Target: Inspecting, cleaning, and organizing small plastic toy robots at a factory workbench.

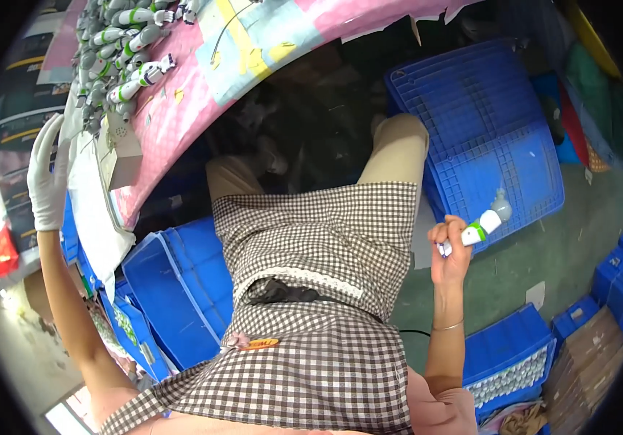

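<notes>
The right hand grips a small white-and-green toy figure over the blue crate, seemingly mid-transfer, while the gloved left hand rests spread wide against the desk edge near the heaped figures.

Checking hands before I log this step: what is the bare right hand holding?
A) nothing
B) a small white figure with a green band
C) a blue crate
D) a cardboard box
B: the right hand grips a small white figure with a green band, raised beside the upturned blue crate.
</notes>
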`<action>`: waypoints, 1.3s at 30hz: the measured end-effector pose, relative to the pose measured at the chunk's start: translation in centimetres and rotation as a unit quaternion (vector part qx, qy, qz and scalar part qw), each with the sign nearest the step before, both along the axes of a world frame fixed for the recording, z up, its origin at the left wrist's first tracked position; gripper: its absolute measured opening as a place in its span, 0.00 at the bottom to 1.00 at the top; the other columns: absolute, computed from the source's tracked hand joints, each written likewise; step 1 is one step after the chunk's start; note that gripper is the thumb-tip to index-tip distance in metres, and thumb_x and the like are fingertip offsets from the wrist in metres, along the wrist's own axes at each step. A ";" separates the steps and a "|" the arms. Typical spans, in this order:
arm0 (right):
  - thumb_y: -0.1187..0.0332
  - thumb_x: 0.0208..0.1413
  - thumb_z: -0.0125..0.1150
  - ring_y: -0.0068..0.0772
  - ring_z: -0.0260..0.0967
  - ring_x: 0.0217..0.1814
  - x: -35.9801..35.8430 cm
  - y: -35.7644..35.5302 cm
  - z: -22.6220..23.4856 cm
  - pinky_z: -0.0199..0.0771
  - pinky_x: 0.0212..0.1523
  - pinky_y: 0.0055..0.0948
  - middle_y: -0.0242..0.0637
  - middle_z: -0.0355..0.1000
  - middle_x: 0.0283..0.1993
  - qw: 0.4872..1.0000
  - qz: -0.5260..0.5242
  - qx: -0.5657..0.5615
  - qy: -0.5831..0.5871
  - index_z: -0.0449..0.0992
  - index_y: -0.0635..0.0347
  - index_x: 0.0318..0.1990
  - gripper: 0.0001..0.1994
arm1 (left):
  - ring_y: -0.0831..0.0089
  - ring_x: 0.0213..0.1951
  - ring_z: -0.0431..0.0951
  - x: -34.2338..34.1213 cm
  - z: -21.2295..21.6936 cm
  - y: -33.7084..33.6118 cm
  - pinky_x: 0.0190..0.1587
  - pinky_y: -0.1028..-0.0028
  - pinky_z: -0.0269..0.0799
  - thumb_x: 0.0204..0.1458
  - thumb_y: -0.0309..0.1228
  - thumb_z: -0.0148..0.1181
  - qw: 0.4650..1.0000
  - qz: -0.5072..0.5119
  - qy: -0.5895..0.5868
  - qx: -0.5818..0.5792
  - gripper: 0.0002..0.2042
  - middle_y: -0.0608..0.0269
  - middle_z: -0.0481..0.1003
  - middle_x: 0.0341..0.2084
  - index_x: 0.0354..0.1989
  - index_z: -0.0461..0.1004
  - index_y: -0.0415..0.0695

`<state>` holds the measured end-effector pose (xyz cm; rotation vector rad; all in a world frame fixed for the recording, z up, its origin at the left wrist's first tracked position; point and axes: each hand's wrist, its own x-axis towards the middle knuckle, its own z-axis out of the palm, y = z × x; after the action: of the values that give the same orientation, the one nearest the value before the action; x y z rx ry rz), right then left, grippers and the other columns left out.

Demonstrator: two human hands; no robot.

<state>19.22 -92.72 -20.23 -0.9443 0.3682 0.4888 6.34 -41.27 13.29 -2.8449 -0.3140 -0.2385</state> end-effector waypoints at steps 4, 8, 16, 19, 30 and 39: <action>0.68 0.59 0.54 0.27 0.61 0.26 2.3 -1.3 -1.3 0.61 0.32 0.29 0.32 0.63 0.20 0.997 0.073 0.009 -0.034 0.71 0.65 0.40 0.09 | 0.66 0.54 0.70 -0.8 0.9 -5.9 0.57 0.72 0.61 0.55 0.22 0.53 1.000 0.028 0.004 -0.006 0.17 0.55 0.71 0.51 0.54 0.68 0.39; 0.68 0.59 0.54 0.27 0.61 0.26 5.0 -1.5 -1.8 0.61 0.33 0.29 0.31 0.63 0.20 0.995 0.079 0.016 -0.051 0.71 0.65 0.40 0.09 | 0.66 0.52 0.71 -1.6 1.9 -9.0 0.56 0.71 0.63 0.55 0.20 0.52 0.999 0.040 0.027 0.014 0.15 0.55 0.72 0.49 0.52 0.69 0.38; 0.66 0.60 0.52 0.26 0.59 0.25 6.0 -0.1 -3.2 0.60 0.33 0.28 0.30 0.63 0.20 0.998 0.047 0.027 -0.015 0.70 0.65 0.42 0.10 | 0.65 0.45 0.76 -1.2 1.0 -11.5 0.49 0.72 0.69 0.51 0.17 0.54 0.999 0.033 0.037 0.006 0.12 0.54 0.75 0.42 0.45 0.73 0.36; 0.67 0.59 0.52 0.25 0.59 0.25 5.3 0.9 -2.5 0.60 0.33 0.28 0.30 0.63 0.20 0.997 0.069 0.018 -0.003 0.71 0.65 0.41 0.10 | 0.63 0.43 0.77 -1.3 0.2 -11.4 0.47 0.72 0.70 0.50 0.17 0.55 0.999 0.021 0.035 -0.001 0.12 0.53 0.76 0.41 0.44 0.73 0.37; 0.67 0.59 0.52 0.32 0.72 0.23 1.9 6.0 -3.4 0.74 0.26 0.29 0.39 0.72 0.22 0.983 0.182 -0.005 -0.020 0.69 0.66 0.43 0.11 | 0.66 0.41 0.77 -4.7 -1.3 -10.5 0.45 0.73 0.72 0.51 0.16 0.54 0.999 0.034 0.017 0.005 0.12 0.54 0.76 0.40 0.44 0.73 0.35; 0.63 0.60 0.50 0.31 0.70 0.17 2.0 9.0 -4.7 0.73 0.19 0.24 0.39 0.70 0.18 0.972 0.202 -0.122 0.006 0.67 0.68 0.40 0.13 | 0.63 0.43 0.76 -7.7 -2.7 -5.8 0.44 0.70 0.74 0.55 0.17 0.50 0.996 0.072 -0.039 -0.044 0.11 0.50 0.75 0.42 0.47 0.71 0.33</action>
<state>21.26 -83.74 -24.94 -1.2647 0.2493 0.8350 -1.36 -47.04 10.61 -2.8868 -0.5577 -0.3154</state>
